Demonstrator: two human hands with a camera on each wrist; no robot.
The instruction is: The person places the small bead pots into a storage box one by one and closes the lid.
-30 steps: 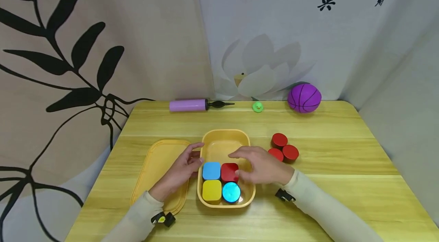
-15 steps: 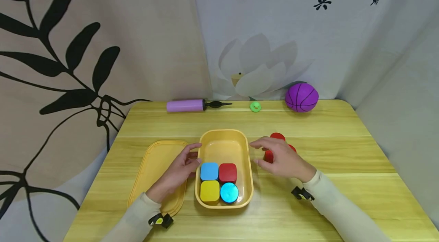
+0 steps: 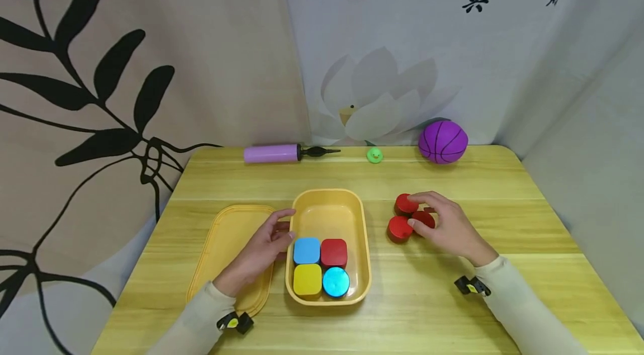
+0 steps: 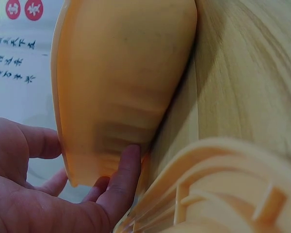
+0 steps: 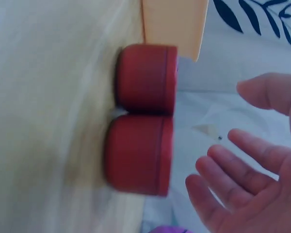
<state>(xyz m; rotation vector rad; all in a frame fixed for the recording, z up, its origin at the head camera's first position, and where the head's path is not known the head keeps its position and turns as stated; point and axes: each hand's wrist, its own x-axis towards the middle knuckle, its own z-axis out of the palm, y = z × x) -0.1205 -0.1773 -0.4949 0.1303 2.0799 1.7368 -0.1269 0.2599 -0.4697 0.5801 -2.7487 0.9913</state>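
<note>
On the table stands a yellow-orange box [image 3: 329, 218] with four-sided blue [image 3: 307, 251], red [image 3: 334, 253] and yellow [image 3: 307, 279] pieces inside, plus a round bright-blue one [image 3: 336, 282]. My left hand [image 3: 266, 249] rests against its left side; in the left wrist view the thumb touches the outer wall [image 4: 121, 73]. To the right, my right hand [image 3: 450, 226] hovers over three round red pieces, the back one [image 3: 404, 204], the front one [image 3: 399, 228] and a partly hidden one [image 3: 424, 217]. In the right wrist view its fingers are spread, apart from two red lidded jars [image 5: 140, 155].
A yellow-orange lid [image 3: 233, 226] lies left of the box, partly under my left forearm. Along the table's back edge are a purple pump [image 3: 274, 154], a small green duck [image 3: 374, 155] and a purple ball [image 3: 443, 142]. Curtains stand behind.
My right hand has moved from the red piece inside the box rightward to above the round red pieces. The left hand stays at the box, and the pieces inside look the same.
</note>
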